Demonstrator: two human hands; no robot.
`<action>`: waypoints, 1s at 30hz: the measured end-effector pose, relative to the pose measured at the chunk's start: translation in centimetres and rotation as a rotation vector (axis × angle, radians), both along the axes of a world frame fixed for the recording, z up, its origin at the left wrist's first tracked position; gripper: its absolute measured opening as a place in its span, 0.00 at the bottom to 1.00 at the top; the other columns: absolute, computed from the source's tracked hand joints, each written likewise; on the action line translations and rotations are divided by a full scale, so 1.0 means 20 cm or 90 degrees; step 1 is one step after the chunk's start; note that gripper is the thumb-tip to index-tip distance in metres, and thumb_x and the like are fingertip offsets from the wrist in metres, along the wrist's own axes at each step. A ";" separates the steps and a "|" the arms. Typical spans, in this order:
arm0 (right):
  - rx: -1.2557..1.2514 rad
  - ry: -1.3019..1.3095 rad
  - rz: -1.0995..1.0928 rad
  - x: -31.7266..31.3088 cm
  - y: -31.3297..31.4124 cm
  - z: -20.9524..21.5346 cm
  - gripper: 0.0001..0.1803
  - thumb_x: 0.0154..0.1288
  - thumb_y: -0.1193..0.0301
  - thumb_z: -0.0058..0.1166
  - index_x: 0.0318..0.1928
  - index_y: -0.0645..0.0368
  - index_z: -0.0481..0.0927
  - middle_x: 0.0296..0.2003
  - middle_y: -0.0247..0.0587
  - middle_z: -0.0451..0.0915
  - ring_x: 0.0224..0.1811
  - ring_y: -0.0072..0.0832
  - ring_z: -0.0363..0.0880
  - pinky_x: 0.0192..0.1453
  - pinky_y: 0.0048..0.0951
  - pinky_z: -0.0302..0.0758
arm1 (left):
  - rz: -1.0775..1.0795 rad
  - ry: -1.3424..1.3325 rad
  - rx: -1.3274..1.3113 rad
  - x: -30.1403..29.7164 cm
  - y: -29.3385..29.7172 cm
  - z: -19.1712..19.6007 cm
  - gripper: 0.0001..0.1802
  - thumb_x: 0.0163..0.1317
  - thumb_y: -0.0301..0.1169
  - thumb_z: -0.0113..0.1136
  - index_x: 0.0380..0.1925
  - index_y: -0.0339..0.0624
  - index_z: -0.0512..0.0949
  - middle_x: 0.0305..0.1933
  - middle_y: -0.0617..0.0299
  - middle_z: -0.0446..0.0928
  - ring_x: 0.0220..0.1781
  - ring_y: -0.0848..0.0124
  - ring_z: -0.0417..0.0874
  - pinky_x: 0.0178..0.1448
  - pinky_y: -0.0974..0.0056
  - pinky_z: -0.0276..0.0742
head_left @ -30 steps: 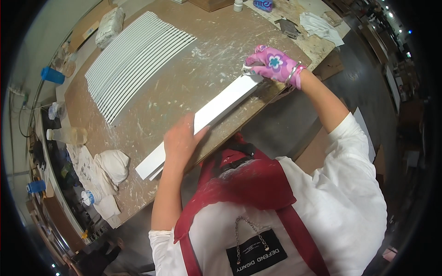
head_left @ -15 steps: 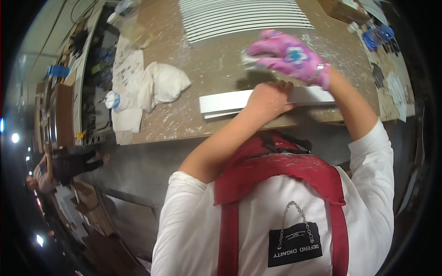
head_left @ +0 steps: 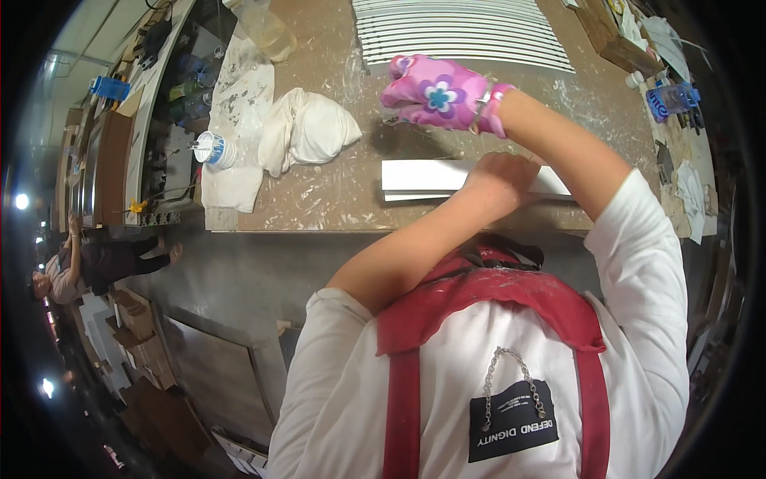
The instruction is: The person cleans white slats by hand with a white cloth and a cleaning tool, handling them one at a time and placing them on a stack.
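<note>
A long white channel-like strip [head_left: 423, 176] lies along the near edge of the workbench. My bare left hand [head_left: 504, 177] is closed around it near its middle, with the fingertips partly hidden behind the hand. Above the bench, beyond the strip, is my right hand [head_left: 435, 96] in a pink flowered glove. Its fingers are curled together; whatever they may hold is too small to make out. A crumpled white cloth [head_left: 307, 136] sits to the left of the gloved hand. At the far side several white strips [head_left: 463, 36] lie side by side in a row.
A white tub [head_left: 215, 149] stands on a stained cloth [head_left: 243, 96] at the bench's left, with a clear jug [head_left: 263, 32] behind it. At the right are a blue-labelled bottle [head_left: 674, 101] and a wooden box [head_left: 614, 40]. Another person [head_left: 104, 263] is far off left.
My gloved right hand has moved left and its fingers have drawn closer together. The strip and my left hand have shifted right in the picture, as the view itself has shifted.
</note>
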State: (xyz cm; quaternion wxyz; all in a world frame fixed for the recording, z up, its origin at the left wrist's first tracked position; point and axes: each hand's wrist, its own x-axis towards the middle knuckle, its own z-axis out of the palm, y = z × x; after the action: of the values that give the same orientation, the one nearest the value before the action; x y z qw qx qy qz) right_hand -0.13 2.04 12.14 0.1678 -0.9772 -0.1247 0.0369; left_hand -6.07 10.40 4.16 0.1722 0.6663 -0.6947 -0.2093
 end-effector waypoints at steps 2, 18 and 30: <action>0.088 -0.057 -0.011 -0.04 0.04 -0.05 0.13 0.59 0.68 0.54 0.44 0.59 0.78 0.37 0.48 0.75 0.36 0.41 0.76 0.41 0.36 0.75 | -0.031 -0.028 0.080 0.01 -0.02 0.08 0.27 0.60 0.48 0.56 0.53 0.43 0.71 0.46 0.50 0.78 0.48 0.54 0.79 0.53 0.55 0.73; 0.553 -0.307 -0.464 -0.77 -0.33 -0.15 0.18 0.65 0.62 0.51 0.51 0.58 0.78 0.47 0.41 0.79 0.44 0.26 0.78 0.45 0.25 0.77 | 0.039 -0.116 -0.203 0.41 0.21 0.21 0.18 0.55 0.38 0.60 0.44 0.41 0.78 0.48 0.50 0.77 0.53 0.55 0.75 0.57 0.55 0.69; 0.356 -0.414 -0.699 -0.97 -0.21 -0.37 0.13 0.63 0.71 0.54 0.48 0.60 0.78 0.46 0.46 0.78 0.48 0.34 0.76 0.54 0.31 0.72 | 0.472 0.090 -0.103 1.02 0.53 0.02 0.27 0.59 0.43 0.57 0.57 0.43 0.71 0.62 0.43 0.66 0.60 0.45 0.68 0.66 0.50 0.62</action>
State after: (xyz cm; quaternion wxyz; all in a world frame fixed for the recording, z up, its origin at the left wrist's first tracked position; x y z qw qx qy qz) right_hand -19.58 -2.15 4.77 0.3619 -0.7805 0.3385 -0.3811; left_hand 14.31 20.94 4.54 0.3358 0.8405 -0.4072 -0.1229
